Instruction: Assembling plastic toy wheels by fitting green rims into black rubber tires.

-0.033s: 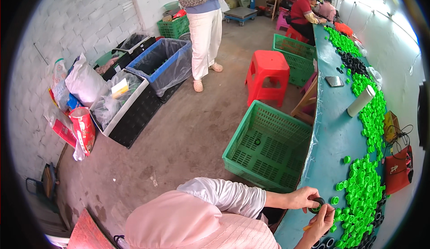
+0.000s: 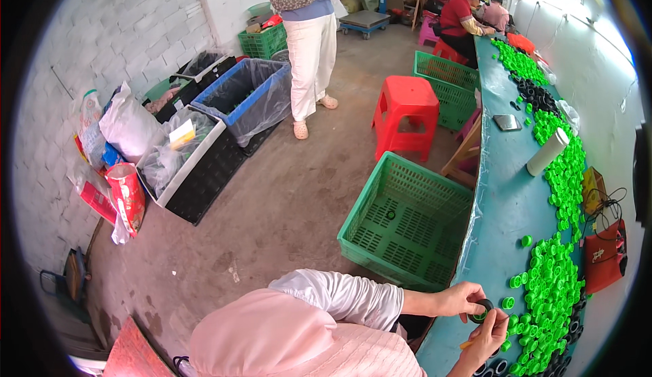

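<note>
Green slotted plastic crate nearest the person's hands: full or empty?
Nearly empty: the green slotted plastic crate shows one small round black and green piece on its mostly bare bottom.

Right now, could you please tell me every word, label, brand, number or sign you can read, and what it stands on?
No text is clear enough to quote.
Red bag on the floor: pale marks, too small to read.
Red pouch by the right wall: a pale figure, no readable words.
White-and-yellow card: too blurred to read.
Green round parts and black ring: no lettering visible.
</note>
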`<action>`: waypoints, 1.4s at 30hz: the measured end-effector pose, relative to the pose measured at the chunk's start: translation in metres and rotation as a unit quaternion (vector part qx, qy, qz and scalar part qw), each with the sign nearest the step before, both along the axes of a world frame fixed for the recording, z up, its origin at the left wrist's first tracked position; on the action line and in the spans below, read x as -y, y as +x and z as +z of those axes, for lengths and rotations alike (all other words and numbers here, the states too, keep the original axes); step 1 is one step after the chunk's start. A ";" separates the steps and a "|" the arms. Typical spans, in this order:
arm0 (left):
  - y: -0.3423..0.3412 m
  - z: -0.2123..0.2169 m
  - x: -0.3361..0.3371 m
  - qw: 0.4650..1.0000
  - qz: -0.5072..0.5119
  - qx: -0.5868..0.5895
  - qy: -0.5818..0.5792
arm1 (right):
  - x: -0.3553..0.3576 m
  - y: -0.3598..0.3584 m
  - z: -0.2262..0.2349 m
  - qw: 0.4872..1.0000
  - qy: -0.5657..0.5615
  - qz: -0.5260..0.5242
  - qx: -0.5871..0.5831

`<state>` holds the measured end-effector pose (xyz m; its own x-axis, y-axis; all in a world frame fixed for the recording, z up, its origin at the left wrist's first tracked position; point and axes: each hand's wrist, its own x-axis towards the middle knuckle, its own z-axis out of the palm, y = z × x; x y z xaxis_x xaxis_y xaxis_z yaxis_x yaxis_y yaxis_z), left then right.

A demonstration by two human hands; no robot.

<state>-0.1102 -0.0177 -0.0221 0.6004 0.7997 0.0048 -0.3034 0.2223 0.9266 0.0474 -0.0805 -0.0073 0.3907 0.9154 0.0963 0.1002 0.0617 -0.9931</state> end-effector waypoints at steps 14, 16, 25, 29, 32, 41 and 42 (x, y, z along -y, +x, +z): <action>-0.009 0.024 0.017 1.000 -0.001 -0.012 0.008 | 0.019 -0.010 -0.007 0.998 0.004 -0.022 -0.052; -0.007 0.022 0.008 0.994 -0.025 -0.087 0.057 | 0.021 -0.009 0.006 0.998 -0.018 -0.028 0.048; 0.001 0.017 -0.008 0.991 -0.088 -0.095 -0.024 | 0.025 0.011 0.016 0.980 -0.150 0.031 -0.130; 0.022 0.008 -0.013 0.987 -0.146 -0.008 -0.066 | 0.045 0.029 0.014 0.955 -0.132 0.033 -0.265; 0.038 0.000 -0.012 0.983 -0.175 -0.012 -0.061 | 0.056 0.034 0.019 0.965 -0.137 -0.003 -0.223; 0.082 0.006 -0.018 0.962 -0.271 -0.043 0.000 | 0.080 0.047 0.010 0.955 -0.088 -0.130 -0.253; 0.088 0.004 -0.017 0.961 -0.275 -0.038 0.020 | 0.085 0.050 0.004 0.949 -0.077 -0.134 -0.276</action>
<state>-0.0220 -0.0004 -0.0182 0.9316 0.3620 -0.0318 -0.0817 0.2939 0.9523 0.0972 -0.1654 -0.0033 0.5637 0.7627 -0.3172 -0.4455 -0.0427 -0.8943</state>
